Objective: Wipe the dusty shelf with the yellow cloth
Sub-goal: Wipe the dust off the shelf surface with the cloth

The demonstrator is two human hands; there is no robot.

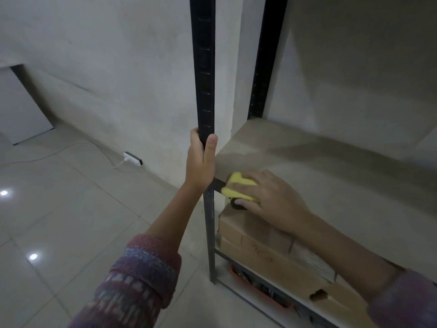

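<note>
Gripping post (203, 67) with left grip (199, 159), arm outstretched. Pinching yellow cloth (236, 179), half hidden, over shelf (331, 185) edge with right grip (272, 197).

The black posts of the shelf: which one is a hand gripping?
The front post, nearest the camera: the left hand grips it. The back post, by the wall, is untouched.

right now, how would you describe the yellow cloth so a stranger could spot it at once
Find the black metal upright of the shelving unit, gripped by the left hand. Just right of it, at the front corner of the beige shelf, the right hand holds the yellow cloth against the edge. It is the only bright yellow thing here; the cardboard boxes below are brown.
</note>
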